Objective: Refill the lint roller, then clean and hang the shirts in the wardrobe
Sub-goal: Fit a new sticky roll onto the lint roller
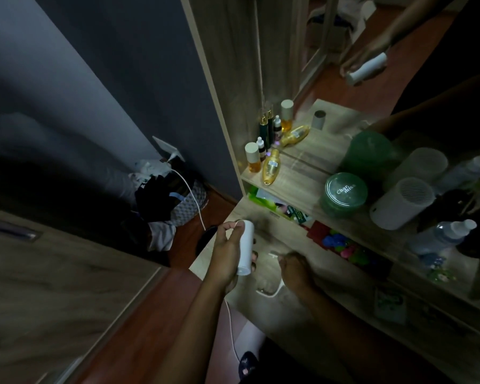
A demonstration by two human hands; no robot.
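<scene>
My left hand [226, 252] grips a white cylindrical lint refill roll [245, 246], held upright over the lower wooden shelf [344, 295]. My right hand [295, 268] rests on that shelf with its fingers curled around the white lint roller handle [273, 291], whose thin frame curves out below the hand. A mirror at the back shows my hand with the white roll as a reflection [367, 67]. No shirts are visible.
The upper shelf [294, 176] carries amber bottles [270, 166], a green lidded jar [344, 194], a white round device [401, 202] and a clear bottle [441, 235]. Colourful items [344, 245] sit under it. A bag of clothes [172, 195] and a white cable [191, 195] lie at the wall. A wardrobe door [53, 286] stands left.
</scene>
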